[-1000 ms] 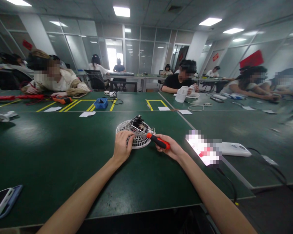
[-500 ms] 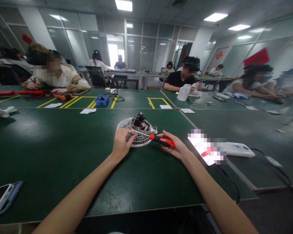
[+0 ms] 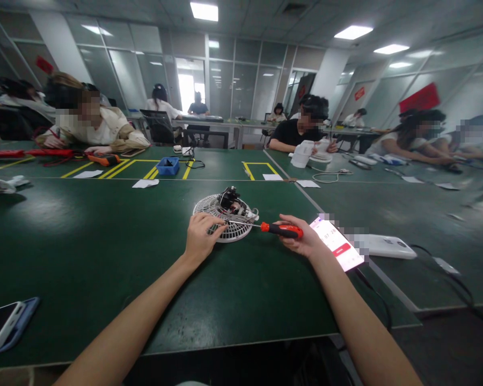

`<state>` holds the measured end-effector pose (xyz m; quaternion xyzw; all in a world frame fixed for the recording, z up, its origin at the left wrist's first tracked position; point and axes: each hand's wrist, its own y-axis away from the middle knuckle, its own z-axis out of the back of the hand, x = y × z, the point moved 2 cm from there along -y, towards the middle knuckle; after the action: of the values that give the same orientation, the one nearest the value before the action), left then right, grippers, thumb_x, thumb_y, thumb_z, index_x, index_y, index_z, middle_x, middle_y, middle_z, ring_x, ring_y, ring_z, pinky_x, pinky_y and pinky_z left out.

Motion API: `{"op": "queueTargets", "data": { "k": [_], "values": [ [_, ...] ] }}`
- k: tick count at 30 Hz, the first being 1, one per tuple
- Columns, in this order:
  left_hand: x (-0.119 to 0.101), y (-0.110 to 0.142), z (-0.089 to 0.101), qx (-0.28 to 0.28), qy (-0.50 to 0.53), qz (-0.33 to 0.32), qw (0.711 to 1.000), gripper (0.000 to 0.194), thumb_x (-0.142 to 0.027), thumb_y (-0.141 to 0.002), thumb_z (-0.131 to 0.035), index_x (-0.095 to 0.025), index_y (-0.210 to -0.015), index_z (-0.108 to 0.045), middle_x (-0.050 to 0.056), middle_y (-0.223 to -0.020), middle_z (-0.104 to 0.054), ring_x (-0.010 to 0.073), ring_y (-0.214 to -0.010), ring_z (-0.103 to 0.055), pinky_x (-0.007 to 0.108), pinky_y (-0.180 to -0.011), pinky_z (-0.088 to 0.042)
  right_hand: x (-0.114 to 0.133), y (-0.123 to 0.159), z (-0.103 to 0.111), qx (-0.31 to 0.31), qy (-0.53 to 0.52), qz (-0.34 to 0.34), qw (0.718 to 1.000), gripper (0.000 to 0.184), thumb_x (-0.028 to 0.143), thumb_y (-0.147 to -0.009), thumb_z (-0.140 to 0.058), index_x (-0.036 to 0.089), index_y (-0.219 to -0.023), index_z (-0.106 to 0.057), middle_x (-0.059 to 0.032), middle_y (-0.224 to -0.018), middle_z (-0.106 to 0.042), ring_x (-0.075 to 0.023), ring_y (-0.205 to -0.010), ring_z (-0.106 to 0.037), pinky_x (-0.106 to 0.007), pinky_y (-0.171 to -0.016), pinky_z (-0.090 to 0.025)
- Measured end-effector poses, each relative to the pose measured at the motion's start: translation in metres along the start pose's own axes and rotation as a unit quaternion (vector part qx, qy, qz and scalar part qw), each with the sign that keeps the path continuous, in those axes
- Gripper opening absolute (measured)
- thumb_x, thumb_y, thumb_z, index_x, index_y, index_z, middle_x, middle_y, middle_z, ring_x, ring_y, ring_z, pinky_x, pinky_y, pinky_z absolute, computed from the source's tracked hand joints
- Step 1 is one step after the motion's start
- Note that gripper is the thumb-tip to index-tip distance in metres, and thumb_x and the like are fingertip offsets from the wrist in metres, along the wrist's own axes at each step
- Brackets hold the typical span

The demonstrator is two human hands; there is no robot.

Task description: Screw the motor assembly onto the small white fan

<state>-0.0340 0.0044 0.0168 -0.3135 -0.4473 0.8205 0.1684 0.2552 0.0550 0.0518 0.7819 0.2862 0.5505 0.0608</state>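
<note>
Presently, the right hand (image 3: 300,242) grasps the screwdriver (image 3: 284,230) by its handle, shaft directed leftward. The left hand (image 3: 200,236), partly curled, is at the white grille (image 3: 239,232) on the green table (image 3: 104,241); whether its fingertips grip anything cannot be determined.

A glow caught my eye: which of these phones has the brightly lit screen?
The phone beside the right hand: the lit phone shows a bright white screen with a red button. The lower-left phone has a mostly dark screen.
</note>
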Motion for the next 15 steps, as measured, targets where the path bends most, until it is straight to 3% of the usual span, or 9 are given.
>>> {"op": "queueTargets", "data": {
  "k": [15],
  "values": [
    [0.0015, -0.0006, 0.0001, 0.033, -0.008, -0.018, 0.999, 0.006, -0.031, -0.089, -0.074, -0.026, -0.089, -0.076, 0.002, -0.089, -0.079, 0.0226, -0.084, -0.068, 0.044, -0.085, -0.05, 0.0016, 0.0011, 0.004, -0.032, 0.012, 0.009, 0.999, 0.025, 0.03, -0.092, -0.065, 0.013, -0.074, -0.07, 0.0002, -0.045, -0.057, -0.0072, -0.028, -0.043, -0.013, -0.022, -0.033]
  ]
}}
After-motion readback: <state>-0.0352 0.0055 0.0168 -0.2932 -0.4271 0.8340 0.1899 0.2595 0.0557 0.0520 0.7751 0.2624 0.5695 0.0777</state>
